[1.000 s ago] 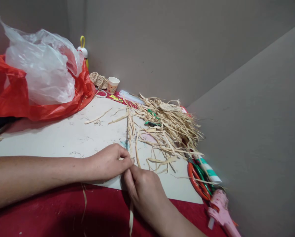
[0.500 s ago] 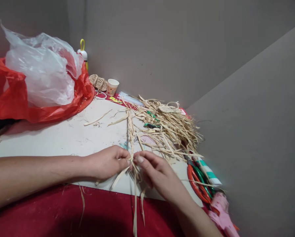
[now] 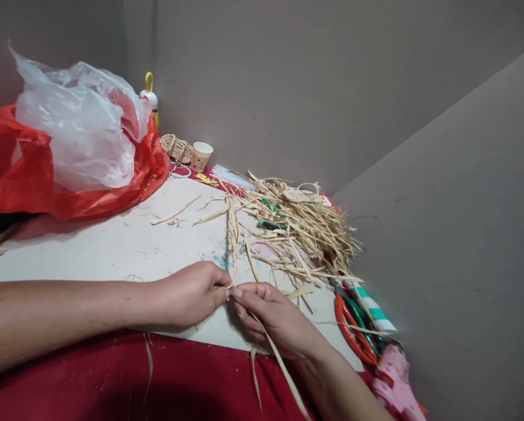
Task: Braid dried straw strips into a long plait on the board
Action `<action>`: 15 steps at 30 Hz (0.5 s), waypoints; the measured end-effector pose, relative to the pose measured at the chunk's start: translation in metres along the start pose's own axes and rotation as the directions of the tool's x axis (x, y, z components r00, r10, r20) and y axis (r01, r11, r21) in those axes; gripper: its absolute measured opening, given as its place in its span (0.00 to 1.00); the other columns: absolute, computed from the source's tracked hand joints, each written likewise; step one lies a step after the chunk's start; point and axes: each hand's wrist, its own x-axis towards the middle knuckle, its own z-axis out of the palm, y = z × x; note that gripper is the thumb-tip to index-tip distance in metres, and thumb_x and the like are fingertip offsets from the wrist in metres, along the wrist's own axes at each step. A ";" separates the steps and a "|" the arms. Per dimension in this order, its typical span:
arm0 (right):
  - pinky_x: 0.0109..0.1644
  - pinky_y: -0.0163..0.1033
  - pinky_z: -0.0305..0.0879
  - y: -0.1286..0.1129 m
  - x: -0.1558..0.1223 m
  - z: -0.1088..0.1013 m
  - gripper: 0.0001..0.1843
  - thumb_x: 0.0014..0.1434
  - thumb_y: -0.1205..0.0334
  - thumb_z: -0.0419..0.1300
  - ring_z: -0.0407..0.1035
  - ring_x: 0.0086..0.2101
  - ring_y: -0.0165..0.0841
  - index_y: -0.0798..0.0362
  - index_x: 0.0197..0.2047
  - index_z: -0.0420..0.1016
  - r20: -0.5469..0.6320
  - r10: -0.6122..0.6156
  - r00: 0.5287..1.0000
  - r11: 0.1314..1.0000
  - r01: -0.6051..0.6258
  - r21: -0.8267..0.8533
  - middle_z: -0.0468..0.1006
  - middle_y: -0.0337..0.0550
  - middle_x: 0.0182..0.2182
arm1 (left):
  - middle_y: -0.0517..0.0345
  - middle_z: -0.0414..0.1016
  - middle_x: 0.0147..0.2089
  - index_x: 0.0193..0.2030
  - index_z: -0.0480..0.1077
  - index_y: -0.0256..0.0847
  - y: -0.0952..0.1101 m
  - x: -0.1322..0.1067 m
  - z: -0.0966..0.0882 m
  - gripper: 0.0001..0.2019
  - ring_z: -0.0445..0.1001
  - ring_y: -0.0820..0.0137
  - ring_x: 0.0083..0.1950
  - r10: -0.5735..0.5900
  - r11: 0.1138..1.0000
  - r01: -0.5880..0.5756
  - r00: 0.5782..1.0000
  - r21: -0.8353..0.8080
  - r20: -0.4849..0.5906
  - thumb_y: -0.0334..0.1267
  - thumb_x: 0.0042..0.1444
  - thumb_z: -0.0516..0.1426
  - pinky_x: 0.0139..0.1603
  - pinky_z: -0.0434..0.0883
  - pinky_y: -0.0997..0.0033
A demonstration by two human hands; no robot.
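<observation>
In the head view, a braid [image 3: 232, 234] of pale straw is seen lying on the white surface [image 3: 113, 245], running from the middle towards the near edge. Its near end is pinched between thumb and forefinger of the left hand [image 3: 191, 295], which is closed and rested on the surface by the near edge. The right hand [image 3: 274, 318] is held fingertip to fingertip against the left, and it is closed on a loose strip [image 3: 279, 362] that trails from the pinch down over the near edge onto the red cloth [image 3: 90, 380].

A straw pile [image 3: 305, 234] is spread along the right edge, just beyond the right hand. Scissors [image 3: 353, 327] with red and green handles are laid at the near right corner, with a pink glue gun [image 3: 395, 380] just beside them. The far left corner is taken up by a red bag [image 3: 29, 175] with a clear bag [image 3: 77, 134] on top. A paper cup [image 3: 200, 155] is stood at the far edge.
</observation>
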 end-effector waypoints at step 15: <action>0.14 0.29 0.39 0.008 0.000 0.021 0.26 0.57 0.52 0.55 0.46 0.10 0.19 0.55 0.13 0.59 -0.190 -0.095 0.977 0.994 0.082 -0.073 0.58 0.31 0.07 | 0.59 0.69 0.22 0.36 0.61 0.37 0.011 -0.002 0.008 0.07 0.64 0.75 0.14 -0.284 0.869 0.354 0.929 -0.347 0.237 0.34 0.55 0.45 0.16 0.64 0.76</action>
